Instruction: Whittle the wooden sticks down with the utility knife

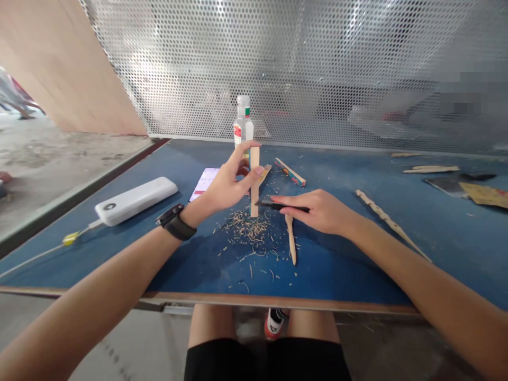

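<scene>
My left hand (232,177) is closed around the upper part of a pale wooden stick (254,182), holding it upright over the table. In my right hand (323,210) is a dark-handled knife (288,206), its tip against the lower part of the stick. A heap of curled wood shavings (250,226) lies beneath. Below the knife rests a slim carved wooden piece (291,241). Behind the stick I see a painted wooden block (290,172) and a flat yellowish strip (264,172), partly hidden.
A lit phone (203,182) and a white power bank (137,201) with a cable lie to the left. Clear bottles (243,119) stand at the back. To the right are a carved stick (381,216), wood slivers (431,169) and sandpaper-like sheets (486,193). Perforated metal (278,69) closes the rear.
</scene>
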Demonstrator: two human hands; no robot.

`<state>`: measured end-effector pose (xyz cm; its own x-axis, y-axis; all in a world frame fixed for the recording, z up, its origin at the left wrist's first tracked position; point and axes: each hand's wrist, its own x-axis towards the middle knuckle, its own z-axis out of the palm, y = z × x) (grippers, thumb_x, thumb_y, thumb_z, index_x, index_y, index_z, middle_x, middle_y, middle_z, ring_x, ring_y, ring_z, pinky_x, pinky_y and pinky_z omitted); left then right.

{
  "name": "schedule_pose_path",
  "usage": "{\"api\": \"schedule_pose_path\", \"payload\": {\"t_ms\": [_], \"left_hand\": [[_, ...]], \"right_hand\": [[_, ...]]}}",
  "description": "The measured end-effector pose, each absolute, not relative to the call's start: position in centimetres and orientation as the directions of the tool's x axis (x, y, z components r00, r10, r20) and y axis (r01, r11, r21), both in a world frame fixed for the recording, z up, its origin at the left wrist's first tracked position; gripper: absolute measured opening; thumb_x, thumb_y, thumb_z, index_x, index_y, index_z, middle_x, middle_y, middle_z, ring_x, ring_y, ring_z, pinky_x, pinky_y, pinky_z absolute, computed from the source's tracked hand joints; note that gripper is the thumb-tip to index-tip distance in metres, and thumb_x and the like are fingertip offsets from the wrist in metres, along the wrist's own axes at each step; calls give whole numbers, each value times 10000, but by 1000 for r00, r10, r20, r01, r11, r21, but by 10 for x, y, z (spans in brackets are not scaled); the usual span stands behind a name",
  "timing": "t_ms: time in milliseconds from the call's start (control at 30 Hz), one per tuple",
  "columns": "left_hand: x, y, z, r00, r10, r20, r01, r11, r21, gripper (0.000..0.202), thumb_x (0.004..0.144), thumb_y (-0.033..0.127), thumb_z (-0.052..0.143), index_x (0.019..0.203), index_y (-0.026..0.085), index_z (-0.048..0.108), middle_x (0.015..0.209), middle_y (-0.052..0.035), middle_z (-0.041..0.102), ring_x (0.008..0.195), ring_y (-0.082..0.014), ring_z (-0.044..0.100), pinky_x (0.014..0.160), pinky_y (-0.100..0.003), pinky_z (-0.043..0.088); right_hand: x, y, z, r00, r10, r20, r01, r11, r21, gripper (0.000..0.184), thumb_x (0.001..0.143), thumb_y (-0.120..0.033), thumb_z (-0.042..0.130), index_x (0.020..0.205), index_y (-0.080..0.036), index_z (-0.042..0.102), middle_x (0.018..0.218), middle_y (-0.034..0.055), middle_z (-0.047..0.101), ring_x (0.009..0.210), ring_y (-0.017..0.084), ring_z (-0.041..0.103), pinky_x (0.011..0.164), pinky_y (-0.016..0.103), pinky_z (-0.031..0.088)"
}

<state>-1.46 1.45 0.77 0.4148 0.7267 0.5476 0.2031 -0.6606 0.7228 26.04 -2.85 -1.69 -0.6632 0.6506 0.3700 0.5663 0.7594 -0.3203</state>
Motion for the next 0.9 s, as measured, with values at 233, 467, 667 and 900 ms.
{"api": "schedule_pose_path", "payload": {"t_ms": [233,467,667,900], "left_hand": [[-14,9,13,476,694,540,206,-685,699,457,1060,392,611,1485,313,465,878,-22,616,793,-191,658,643,-299,560],[-16,13,10,473,700,535,155,-664,731,464,1054,381,621,1481,321,450,956,-38,650,890,-197,694,699,-297,592],[-14,12,9,452,701,551,174,-675,717,469,1045,405,645,1476,321,479,928,-38,634,899,-210,702,669,-296,566],[-12,9,12,458,699,549,185,-679,710,454,1041,379,643,1459,313,478,850,-10,584,846,-200,673,710,-320,563]], "right_hand": [[256,-34,-11,-706,674,217,628,737,-250,387,1112,-438,595,1475,-382,719,844,7,844,585,146,611,644,295,426],[252,-34,-19,-634,705,318,601,708,-371,406,1091,-423,619,1475,-343,724,1233,55,848,781,188,774,781,332,574],[253,-32,-21,-586,676,447,594,733,-331,369,1094,-419,625,1419,-313,764,1267,30,838,1018,230,827,884,351,618],[253,-33,-22,-613,672,415,596,738,-315,385,1113,-407,601,1459,-306,737,1297,39,824,1010,226,829,862,336,604]]}}
